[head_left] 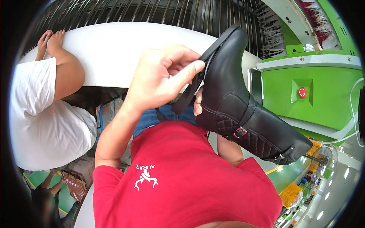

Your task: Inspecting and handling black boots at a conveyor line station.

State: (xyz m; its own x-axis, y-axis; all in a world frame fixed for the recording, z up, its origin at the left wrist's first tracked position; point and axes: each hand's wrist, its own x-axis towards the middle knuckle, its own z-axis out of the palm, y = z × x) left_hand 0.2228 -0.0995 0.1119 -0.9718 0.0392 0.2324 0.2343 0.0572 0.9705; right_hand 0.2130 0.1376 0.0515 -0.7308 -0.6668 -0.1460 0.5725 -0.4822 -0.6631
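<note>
the black boot (247,108) is held at three o'clock, its toe up toward one. the left hand (165,74) pinches the partly separated sole (217,45); the right hand (198,102), mostly hidden, grips behind. sole handling seems underway; next calls for steady support. white counter (114,47) at eleven, green machine (277,83) at two.

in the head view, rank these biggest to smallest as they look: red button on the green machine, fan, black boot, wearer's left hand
1. Black boot
2. Left hand
3. Fan, which looks small partly because it stands farther back
4. Red button
</note>
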